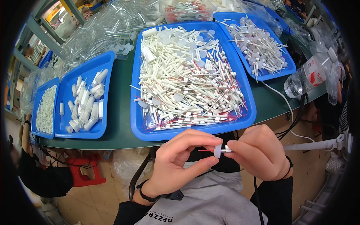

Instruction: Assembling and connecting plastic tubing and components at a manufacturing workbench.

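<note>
In front of my body, just off the table's near edge, both hands meet over a small part. My left hand pinches a small round white cap between thumb and forefinger. On the other side, my right hand grips a thin metal rod with a white end piece, its fingers curled. The rod meets the cap, and a red wire sticks out on the cap's left side. Just beyond my hands lies a large blue tray heaped with white sticks, red-wired rods and translucent discs.
At left are two smaller blue trays of white cylinders and small white pieces. Another blue tray and a plastic bottle stand at right. Clear tubes pile behind. A red stool stands below left, near another person's arm.
</note>
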`<state>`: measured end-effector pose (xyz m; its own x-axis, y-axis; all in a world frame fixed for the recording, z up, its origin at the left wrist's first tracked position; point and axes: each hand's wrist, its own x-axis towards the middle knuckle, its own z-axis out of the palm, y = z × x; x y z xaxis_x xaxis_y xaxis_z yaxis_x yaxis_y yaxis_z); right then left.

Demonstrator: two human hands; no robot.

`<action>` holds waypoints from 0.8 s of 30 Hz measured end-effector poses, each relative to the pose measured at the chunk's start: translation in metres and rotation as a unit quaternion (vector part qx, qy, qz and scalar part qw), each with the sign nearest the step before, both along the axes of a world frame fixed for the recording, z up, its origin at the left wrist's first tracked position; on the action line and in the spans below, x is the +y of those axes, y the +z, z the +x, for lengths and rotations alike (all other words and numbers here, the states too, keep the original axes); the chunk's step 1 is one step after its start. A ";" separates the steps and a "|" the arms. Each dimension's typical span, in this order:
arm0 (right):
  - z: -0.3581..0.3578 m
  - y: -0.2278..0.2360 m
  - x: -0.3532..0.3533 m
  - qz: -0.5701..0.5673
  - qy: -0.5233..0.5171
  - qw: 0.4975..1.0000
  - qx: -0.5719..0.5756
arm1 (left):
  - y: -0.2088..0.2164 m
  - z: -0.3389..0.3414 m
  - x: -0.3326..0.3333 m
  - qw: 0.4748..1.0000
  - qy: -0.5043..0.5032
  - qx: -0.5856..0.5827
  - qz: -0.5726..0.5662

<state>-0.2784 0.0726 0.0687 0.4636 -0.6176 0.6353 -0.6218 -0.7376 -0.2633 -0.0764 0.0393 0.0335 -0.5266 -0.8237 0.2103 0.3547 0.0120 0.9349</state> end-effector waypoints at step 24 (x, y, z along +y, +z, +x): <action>0.001 0.012 0.027 0.427 0.102 0.872 -0.216 | 0.007 0.014 0.022 0.951 0.037 -0.065 -0.300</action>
<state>-0.2773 0.0992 0.0803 0.4506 -0.8836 0.1276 -0.2063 -0.2421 -0.9481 -0.0627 0.0617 0.0407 -0.5260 -0.6121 0.5904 0.2141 0.5766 0.7885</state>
